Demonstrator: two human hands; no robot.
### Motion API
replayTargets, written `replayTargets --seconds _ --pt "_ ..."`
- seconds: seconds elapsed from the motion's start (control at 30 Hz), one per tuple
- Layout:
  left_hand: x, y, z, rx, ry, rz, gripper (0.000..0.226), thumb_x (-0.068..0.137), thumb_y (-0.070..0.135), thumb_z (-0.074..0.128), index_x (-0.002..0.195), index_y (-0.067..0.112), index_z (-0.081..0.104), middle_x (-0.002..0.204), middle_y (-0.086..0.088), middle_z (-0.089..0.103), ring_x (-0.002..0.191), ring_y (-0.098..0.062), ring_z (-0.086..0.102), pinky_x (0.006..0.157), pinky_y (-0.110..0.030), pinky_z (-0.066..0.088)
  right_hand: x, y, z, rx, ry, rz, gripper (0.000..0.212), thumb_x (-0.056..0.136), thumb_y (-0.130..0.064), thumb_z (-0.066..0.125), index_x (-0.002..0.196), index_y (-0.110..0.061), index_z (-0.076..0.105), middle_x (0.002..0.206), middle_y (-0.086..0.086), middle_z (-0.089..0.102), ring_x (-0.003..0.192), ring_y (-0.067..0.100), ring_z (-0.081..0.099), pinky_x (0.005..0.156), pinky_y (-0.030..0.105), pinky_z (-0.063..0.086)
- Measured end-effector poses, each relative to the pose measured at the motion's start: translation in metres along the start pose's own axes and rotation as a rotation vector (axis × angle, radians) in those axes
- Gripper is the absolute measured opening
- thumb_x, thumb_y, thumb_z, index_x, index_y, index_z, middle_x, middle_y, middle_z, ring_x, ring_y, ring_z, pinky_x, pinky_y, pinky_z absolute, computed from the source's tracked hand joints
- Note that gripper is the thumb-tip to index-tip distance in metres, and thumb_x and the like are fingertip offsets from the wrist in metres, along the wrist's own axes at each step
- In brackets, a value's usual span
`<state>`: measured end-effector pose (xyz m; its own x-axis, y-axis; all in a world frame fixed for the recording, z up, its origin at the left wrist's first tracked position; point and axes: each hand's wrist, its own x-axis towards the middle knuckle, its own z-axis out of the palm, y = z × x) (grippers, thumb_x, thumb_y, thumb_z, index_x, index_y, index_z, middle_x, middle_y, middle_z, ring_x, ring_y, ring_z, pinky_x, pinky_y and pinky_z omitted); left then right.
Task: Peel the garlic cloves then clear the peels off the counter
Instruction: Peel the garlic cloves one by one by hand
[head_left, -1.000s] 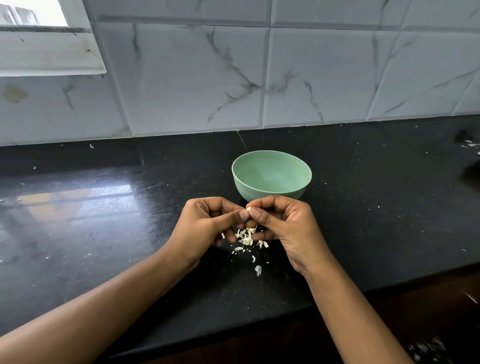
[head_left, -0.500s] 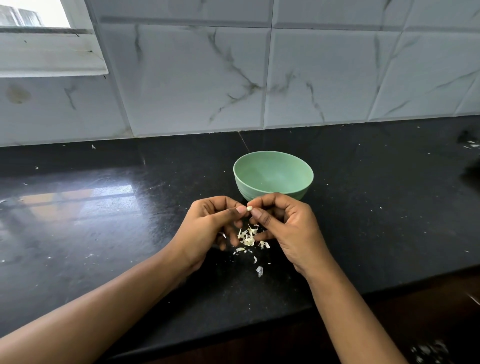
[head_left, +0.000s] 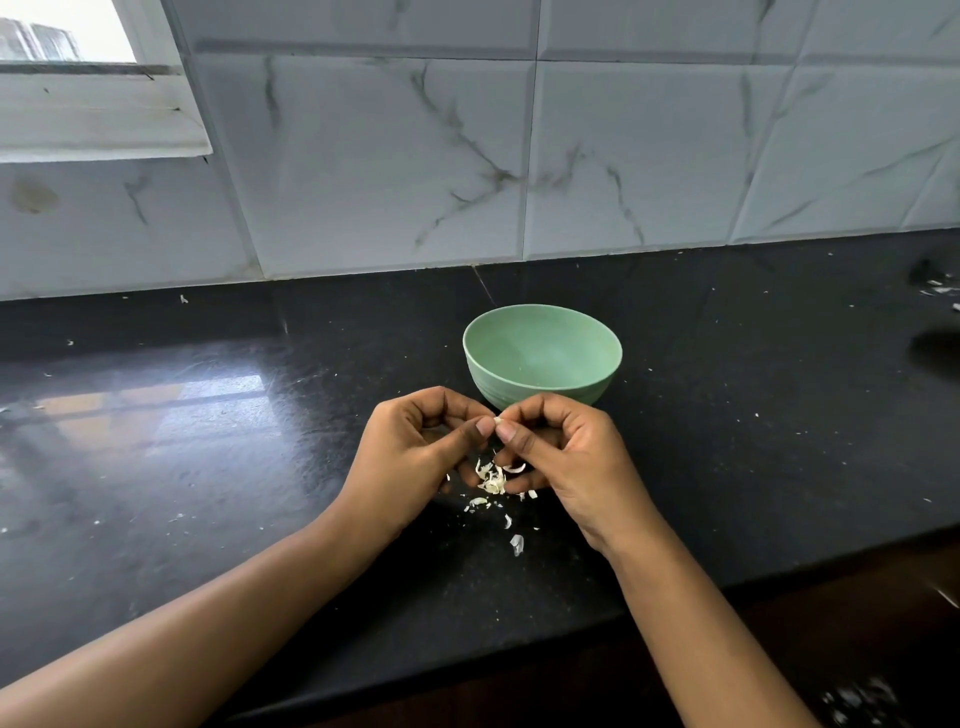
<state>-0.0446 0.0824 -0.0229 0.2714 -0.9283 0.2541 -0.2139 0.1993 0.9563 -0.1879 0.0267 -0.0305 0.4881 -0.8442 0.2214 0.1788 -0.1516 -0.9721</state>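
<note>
My left hand (head_left: 415, 452) and my right hand (head_left: 566, 457) meet thumb to thumb just in front of a green bowl (head_left: 543, 358). Between the fingertips they pinch a small pale garlic clove (head_left: 497, 420); only its tip shows, the rest is hidden by the fingers. Below the hands a small heap of whitish garlic peels (head_left: 492, 480) lies on the black counter (head_left: 260, 467), with a few loose flakes trailing toward me. The bowl's inside looks empty from this angle.
The counter's front edge runs across the lower right. A marbled tile wall (head_left: 519, 156) stands behind the bowl and a window sill (head_left: 98, 124) sits at the upper left. Scattered white specks dot the counter, and some debris (head_left: 935, 286) lies at the far right.
Both hands stay together on the clove with only slight finger shifts. The peels and bowl have not moved.
</note>
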Motion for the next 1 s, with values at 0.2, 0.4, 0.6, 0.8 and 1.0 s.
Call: replayTargets --seconds 0.2,0.4,0.6,0.8,1.0 --pt "0.0 0.001 0.002 -0.03 0.019 -0.024 0.008 0.085 0.014 0.069 0.079 0.007 0.068 0.066 -0.017 0.067 0.048 -0.021 0.058 0.052 -0.036 0.044 0.001 0.005 0.001 -0.162 0.06 -0.114 0.014 0.086 -0.001 0.064 0.082 -0.014 0.065 0.073 0.0 0.065 0.063 0.009 0.061 0.051 0.028 0.056" --pt "0.001 0.005 0.002 -0.179 -0.032 -0.206 0.014 0.082 0.008 0.064 0.068 0.011 0.063 0.055 -0.002 0.055 0.037 -0.014 0.05 0.039 -0.018 0.034 0.0 0.006 0.0 -0.419 0.066 -0.352 0.005 0.087 -0.004 0.064 0.087 -0.009 0.066 0.082 -0.002 0.057 0.069 0.015 0.059 0.049 0.032 0.057" --pt "0.006 0.011 -0.008 -0.377 -0.255 -0.442 0.013 0.067 0.016 0.061 0.055 0.018 0.066 0.052 0.003 0.047 0.035 -0.006 0.046 0.033 -0.013 0.034 0.002 0.007 -0.003 -0.455 0.036 -0.475 0.002 0.087 -0.023 0.063 0.087 -0.021 0.064 0.085 -0.01 0.058 0.074 0.019 0.061 0.056 0.043 0.054" --pt "0.009 0.01 -0.011 -0.451 -0.33 -0.487 0.013 0.069 0.013 0.063 0.057 0.019 0.065 0.054 0.004 0.045 0.036 -0.006 0.047 0.032 -0.015 0.035 0.0 0.004 -0.002 -0.52 0.1 -0.603 0.001 0.086 -0.017 0.066 0.085 -0.017 0.066 0.085 -0.009 0.059 0.079 0.01 0.061 0.059 0.028 0.051" --pt "0.009 0.008 -0.011 -0.395 -0.262 -0.417 0.009 0.079 0.019 0.05 0.072 0.013 0.047 0.061 -0.003 0.048 0.037 -0.015 0.049 0.03 -0.015 0.03 0.003 0.007 -0.004 -0.368 0.176 -0.484 0.006 0.085 -0.018 0.066 0.084 -0.024 0.065 0.082 -0.014 0.058 0.073 0.012 0.06 0.05 0.034 0.055"
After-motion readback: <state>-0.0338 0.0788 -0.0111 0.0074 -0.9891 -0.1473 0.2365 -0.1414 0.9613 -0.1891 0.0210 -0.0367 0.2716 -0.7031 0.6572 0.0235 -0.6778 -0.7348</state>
